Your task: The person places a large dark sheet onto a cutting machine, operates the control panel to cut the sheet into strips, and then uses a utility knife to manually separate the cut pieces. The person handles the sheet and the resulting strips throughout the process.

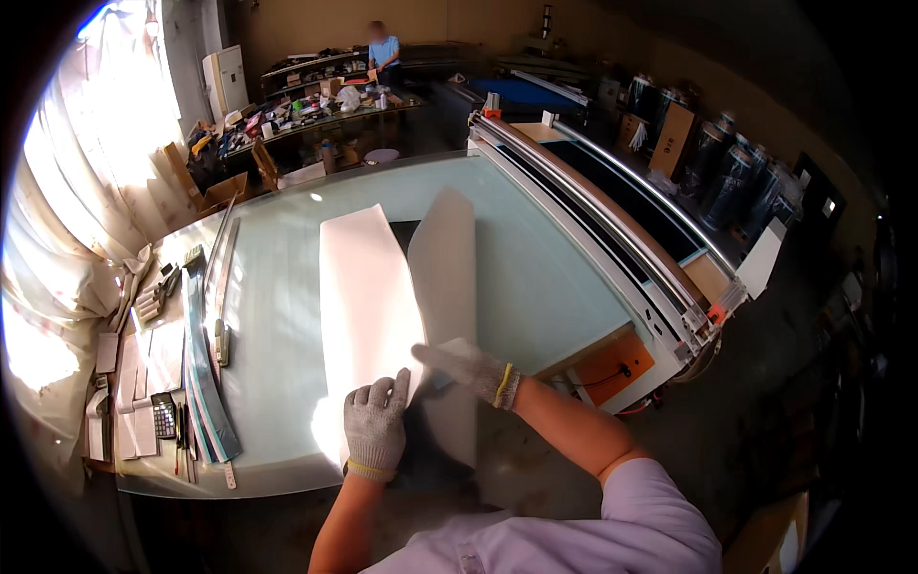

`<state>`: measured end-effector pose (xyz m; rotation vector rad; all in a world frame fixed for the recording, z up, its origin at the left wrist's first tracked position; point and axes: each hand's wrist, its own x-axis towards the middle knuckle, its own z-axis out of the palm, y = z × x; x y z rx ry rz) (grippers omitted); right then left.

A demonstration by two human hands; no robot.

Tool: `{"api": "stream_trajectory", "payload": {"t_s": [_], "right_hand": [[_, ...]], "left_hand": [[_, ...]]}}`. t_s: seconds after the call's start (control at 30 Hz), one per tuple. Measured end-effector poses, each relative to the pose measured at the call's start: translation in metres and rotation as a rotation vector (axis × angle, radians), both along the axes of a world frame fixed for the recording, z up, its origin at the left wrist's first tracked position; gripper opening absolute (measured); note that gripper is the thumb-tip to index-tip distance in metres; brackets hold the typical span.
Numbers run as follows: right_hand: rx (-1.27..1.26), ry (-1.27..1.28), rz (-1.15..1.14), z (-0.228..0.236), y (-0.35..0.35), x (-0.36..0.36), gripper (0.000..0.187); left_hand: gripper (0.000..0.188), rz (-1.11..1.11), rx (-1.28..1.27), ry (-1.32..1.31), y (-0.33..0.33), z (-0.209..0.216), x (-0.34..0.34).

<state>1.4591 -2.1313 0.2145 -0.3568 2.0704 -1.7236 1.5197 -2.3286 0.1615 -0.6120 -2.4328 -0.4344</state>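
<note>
A long white sheet (368, 287) lies lengthwise on the glass-topped table. Beside it on the right, a second white panel (445, 268) rises and curves, and a dark strip shows in the gap between them. Whether the two are one folded piece I cannot tell. My left hand (376, 426), in a grey knit glove, has its fingers bent over the near part of the white sheet. My right hand (469, 371), gloved alike and partly blurred, stretches its fingers leftward across the gap, close to the sheet's right edge.
Along the table's left side lie rulers, colored strips (203, 373), papers and a calculator (164, 416). A long metal-railed machine (602, 230) borders the right side. Behind, a person (384, 53) stands at a cluttered bench (287, 129). Wrapped rolls (727, 172) stand at the far right.
</note>
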Motion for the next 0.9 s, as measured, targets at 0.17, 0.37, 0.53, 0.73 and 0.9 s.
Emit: {"api": "stream_trajectory", "payload": {"t_s": [0.17,0.37,0.53,0.73,0.9], "right_hand": [[0.113,0.179,-0.13,-0.053,-0.023,0.018,0.032],[-0.364,0.336,-0.427,0.003,-0.045,0.057,0.027],[-0.406,0.198,-0.579,0.028,-0.038,0.093,0.029],[-0.262,0.459,-0.67,0.033,0.032,0.134,0.03],[-0.508,0.442,-0.715,0.098,0.134,0.236,0.034]], "left_hand": [[0.079,0.146,0.169,-0.182,-0.049,-0.053,0.066],[0.072,0.176,0.825,-0.815,-0.124,-0.296,0.176],[0.054,0.075,0.583,-0.992,-0.079,-0.296,0.171],[0.066,-0.126,0.656,-0.906,-0.001,-0.262,0.198],[0.072,-0.244,0.586,-0.712,0.098,-0.19,0.208]]}}
